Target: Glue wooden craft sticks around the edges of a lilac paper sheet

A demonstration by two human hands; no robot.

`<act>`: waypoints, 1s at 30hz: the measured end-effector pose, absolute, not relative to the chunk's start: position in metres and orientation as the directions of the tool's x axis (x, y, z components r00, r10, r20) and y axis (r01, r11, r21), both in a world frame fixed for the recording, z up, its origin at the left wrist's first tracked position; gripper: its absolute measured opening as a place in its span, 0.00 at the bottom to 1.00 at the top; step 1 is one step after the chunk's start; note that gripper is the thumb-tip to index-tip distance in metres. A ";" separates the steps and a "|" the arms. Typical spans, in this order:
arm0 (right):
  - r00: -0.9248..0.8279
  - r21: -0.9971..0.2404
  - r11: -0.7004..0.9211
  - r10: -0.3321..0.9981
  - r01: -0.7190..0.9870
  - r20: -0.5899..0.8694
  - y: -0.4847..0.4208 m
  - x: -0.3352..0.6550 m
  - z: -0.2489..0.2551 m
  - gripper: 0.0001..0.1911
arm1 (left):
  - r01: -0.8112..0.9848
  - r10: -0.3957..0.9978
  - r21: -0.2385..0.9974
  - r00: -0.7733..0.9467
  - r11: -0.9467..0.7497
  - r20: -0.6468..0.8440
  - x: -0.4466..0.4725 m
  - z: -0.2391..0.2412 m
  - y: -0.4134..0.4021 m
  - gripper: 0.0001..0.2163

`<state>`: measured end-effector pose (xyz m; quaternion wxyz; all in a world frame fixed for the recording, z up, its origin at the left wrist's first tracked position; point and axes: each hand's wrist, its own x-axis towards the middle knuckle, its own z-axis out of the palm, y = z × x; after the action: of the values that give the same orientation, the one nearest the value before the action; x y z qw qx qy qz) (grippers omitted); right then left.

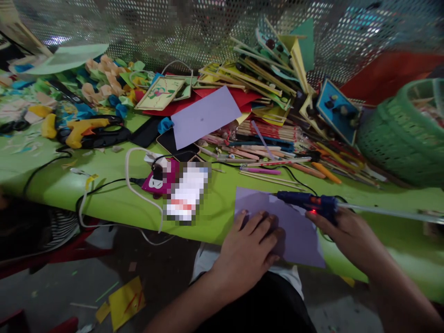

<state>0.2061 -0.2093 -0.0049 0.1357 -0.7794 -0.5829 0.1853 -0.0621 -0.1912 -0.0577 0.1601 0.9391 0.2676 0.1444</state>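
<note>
Light is dim, detail soft, and edges look stretched.

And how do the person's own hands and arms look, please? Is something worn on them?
The left hand and right hand wear no gloves. The left forearm and right forearm show no sleeves. I see no watch or bracelet.

Pretty basic outfit tbh. Plain black cloth garment (263,305) at bottom center of the frame, can't tell if it's a top or bottoms. Some loose, wrinkly white fabric (204,261) peeks out on both sides of it. Bare left forearm (197,298) and bare right forearm (393,277), slim-fingered bare left hand (255,240), bare right hand (348,226) too.
</note>
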 end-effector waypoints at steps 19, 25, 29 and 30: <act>0.312 -0.438 -0.330 0.943 0.836 -0.115 -0.223 0.223 -0.008 0.30 | 0.449 0.546 0.390 0.818 -0.804 0.182 -0.063 -0.058 -0.191 0.22; 0.275 -0.440 -0.299 0.954 0.847 -0.119 -0.217 0.216 -0.002 0.27 | 0.457 0.550 0.371 0.812 -0.808 0.197 -0.063 -0.059 -0.192 0.22; 0.287 -0.429 -0.308 0.951 0.849 -0.115 -0.216 0.216 -0.003 0.27 | 0.461 0.556 0.379 0.808 -0.803 0.195 -0.062 -0.061 -0.193 0.22; 0.287 -0.427 -0.308 0.951 0.851 -0.114 -0.216 0.216 -0.004 0.27 | 0.462 0.558 0.378 0.806 -0.802 0.198 -0.062 -0.061 -0.193 0.22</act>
<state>0.2158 -0.2159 -0.0035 0.1430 -0.7892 -0.5708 0.1759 -0.0623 -0.1928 -0.0608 0.1579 0.9371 0.2720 0.1514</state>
